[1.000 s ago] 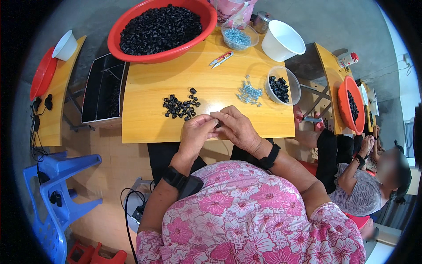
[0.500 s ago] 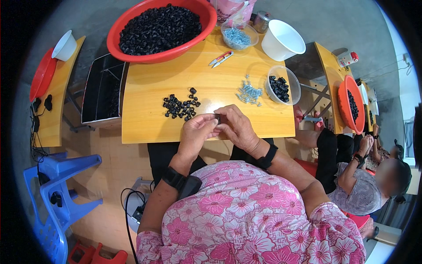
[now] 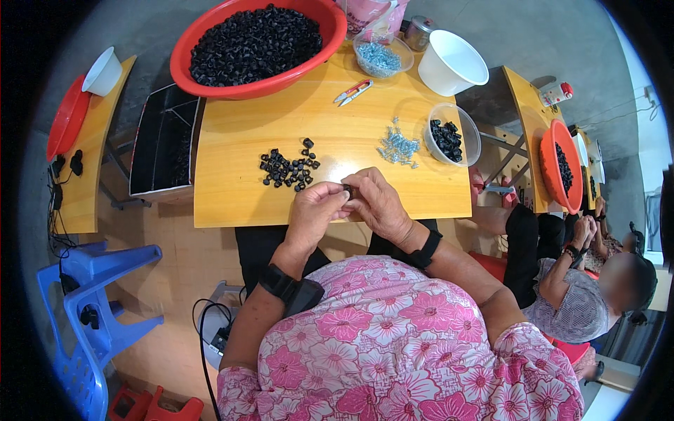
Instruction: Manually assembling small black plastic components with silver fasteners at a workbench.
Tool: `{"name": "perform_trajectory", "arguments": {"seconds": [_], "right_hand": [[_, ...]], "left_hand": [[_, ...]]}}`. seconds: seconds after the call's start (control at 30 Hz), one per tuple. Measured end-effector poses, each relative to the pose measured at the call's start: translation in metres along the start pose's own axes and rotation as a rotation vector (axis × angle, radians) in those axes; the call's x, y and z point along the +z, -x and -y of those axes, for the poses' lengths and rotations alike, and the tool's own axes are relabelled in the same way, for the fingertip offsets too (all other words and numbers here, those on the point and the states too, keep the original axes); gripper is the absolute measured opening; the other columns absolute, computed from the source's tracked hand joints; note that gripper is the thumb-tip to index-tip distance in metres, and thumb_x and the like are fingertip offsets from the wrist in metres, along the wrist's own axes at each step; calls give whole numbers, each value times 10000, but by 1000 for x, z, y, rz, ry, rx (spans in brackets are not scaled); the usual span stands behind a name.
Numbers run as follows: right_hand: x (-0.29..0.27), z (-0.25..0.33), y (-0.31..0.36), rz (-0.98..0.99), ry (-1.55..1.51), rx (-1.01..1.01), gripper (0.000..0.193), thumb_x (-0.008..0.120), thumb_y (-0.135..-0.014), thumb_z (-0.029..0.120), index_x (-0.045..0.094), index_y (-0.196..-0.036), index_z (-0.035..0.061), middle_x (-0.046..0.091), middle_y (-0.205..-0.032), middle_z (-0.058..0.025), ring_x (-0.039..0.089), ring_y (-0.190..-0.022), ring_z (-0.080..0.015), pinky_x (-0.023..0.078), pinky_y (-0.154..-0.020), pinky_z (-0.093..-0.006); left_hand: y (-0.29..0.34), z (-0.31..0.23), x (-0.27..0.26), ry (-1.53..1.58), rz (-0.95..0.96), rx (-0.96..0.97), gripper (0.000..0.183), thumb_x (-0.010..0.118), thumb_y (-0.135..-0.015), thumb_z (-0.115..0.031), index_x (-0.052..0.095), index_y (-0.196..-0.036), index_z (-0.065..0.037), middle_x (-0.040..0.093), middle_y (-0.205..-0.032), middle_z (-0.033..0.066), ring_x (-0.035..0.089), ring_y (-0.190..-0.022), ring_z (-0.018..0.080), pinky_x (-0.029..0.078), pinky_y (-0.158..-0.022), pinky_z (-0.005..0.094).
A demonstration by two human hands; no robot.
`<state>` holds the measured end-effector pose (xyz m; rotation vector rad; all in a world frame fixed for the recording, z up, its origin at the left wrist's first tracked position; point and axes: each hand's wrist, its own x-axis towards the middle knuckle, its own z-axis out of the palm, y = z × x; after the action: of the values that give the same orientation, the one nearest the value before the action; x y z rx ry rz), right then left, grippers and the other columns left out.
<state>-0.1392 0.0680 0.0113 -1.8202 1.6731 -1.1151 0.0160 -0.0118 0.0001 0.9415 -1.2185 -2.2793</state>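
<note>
Above the table's near edge, my left hand and my right hand meet, fingertips closed on one small black plastic part. Fingers cover most of it, so whether a screw sits in it cannot be made out. Just beyond my left hand lies a loose pile of small black plastic parts. Beyond my right hand is a scatter of small silvery screws. A clear round tub with more black parts stands at the table's right edge.
A big red basin heaped with black parts sits at the far left of the table. Red-handled thread snips, a clear bowl of screws and a white bucket are farther back. A co-worker sits at the right.
My fingers have shifted very slightly around the black part. Both hands stay in the same place, and the piles look the same.
</note>
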Motion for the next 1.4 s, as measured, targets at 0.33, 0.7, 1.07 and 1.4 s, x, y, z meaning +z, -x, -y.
{"name": "perform_trajectory", "arguments": {"seconds": [0.33, 0.7, 1.07, 1.4], "right_hand": [[-1, -7, 4, 39, -37, 38, 407, 638, -830, 118, 502, -1207, 49, 529, -938, -181, 553, -855, -366, 467, -755, -398], [-2, -10, 5, 43, -62, 55, 337, 610, -848, 90, 529, -1174, 64, 545, -923, -144, 566, -841, -318, 474, -769, -374], [-3, -12, 7, 42, -71, 27, 376, 660, -828, 139, 533, -1175, 67, 557, -932, -153, 564, -837, -327, 470, -749, -381], [-3, -14, 8, 7, -79, -3, 311, 617, -872, 152, 559, -1165, 65, 557, -883, -112, 585, -796, -270, 486, -734, -343]], "left_hand": [[2, 6, -1, -59, 125, 214, 519, 657, -860, -26, 480, -1347, 10, 616, -957, 5, 584, -815, 57, 495, -751, 205], [5, 3, 11, -135, 51, 200, 472, 672, -841, 8, 537, -1293, 12, 594, -899, -19, 584, -809, 44, 492, -735, 188], [3, 8, 8, -142, 68, 221, 490, 666, -834, 31, 519, -1301, 21, 613, -926, 10, 605, -829, 67, 514, -736, 206], [1, 14, 8, -183, 67, 259, 479, 669, -834, 31, 526, -1291, 23, 629, -962, 22, 612, -853, 76, 517, -765, 214]]}}
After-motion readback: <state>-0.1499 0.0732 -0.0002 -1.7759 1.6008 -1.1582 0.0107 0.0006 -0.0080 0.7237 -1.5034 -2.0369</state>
